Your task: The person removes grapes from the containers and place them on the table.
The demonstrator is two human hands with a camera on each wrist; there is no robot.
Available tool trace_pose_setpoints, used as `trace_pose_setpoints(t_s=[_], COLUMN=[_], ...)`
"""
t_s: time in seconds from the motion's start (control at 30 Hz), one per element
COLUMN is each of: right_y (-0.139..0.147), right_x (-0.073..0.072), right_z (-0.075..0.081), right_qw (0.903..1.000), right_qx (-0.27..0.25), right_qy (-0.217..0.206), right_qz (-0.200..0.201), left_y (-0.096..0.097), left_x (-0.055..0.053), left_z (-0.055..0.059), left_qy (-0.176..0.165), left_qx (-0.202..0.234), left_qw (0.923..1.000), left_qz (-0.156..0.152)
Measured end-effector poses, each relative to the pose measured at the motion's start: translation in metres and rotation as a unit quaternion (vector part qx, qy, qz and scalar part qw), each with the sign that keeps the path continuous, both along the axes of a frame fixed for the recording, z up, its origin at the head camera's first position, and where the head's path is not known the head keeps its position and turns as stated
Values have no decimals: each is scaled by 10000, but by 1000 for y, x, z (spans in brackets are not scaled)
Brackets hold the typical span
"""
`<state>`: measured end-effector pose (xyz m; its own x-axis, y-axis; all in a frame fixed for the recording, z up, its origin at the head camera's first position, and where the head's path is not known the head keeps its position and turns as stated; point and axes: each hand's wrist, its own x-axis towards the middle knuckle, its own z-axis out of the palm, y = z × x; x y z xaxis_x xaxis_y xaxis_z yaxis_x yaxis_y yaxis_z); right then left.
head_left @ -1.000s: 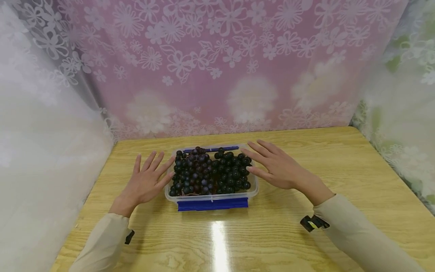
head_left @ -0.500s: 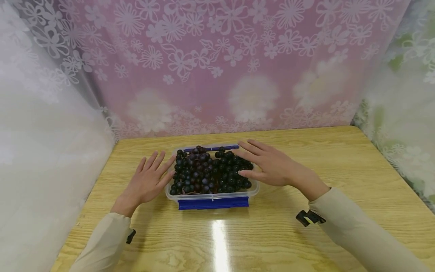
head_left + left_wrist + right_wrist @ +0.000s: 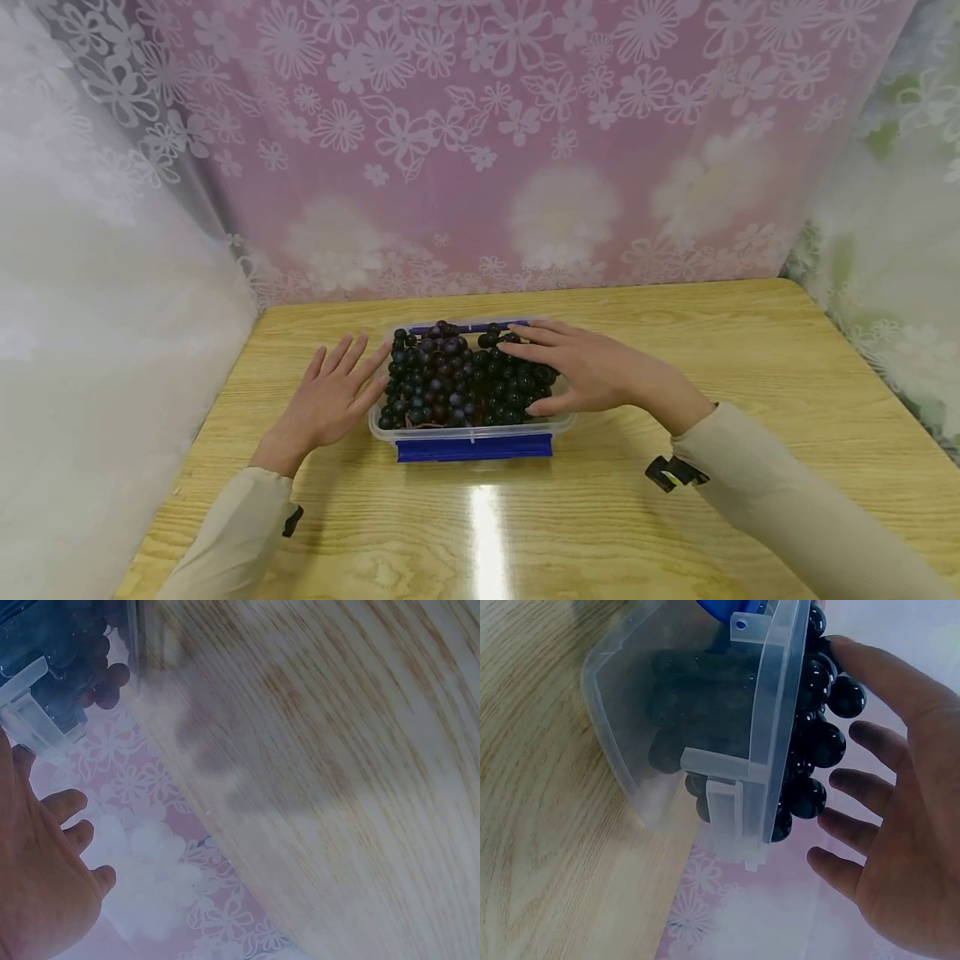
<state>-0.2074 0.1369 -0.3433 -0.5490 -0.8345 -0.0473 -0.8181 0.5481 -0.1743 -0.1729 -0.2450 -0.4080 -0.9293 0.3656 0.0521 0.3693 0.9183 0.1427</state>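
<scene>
Well, floral cloth behind grapes

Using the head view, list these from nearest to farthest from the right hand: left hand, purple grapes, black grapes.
1. Black grapes: in the right half of the clear box, partly behind the right hand.
2. Purple grapes: in the same box, left of the black ones.
3. Left hand: at the box's left side, farthest away.
</scene>
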Motion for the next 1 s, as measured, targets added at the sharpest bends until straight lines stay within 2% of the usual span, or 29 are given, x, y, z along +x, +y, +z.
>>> trace_pose_setpoints(t_s=[0.23, 0.4, 0.57, 0.77, 1.0], right_y=[-3, -3, -5, -10, -10], right_x=[-3, -5, -9, -13, -13], right_z=[-1, 1, 12, 28, 33], right_qw=[10000, 9999, 9988, 9965, 9968], right_qx=[4, 34, 267, 641, 628], right_qy=[-94, -37, 115, 75, 24], right_qz=[11, 158, 404, 528, 486], left_y=[-1, -1, -1, 0, -1], left_x=[0, -1, -2, -2, -1], left_z=[-2, -3, -3, -2, -4], left_qy=[-77, 1, 14, -15, -70], left_qx=[56, 130, 180, 204, 215], left_qw=[9999, 9999, 9998, 9998, 9997], left_qz=[45, 33, 54, 55, 101])
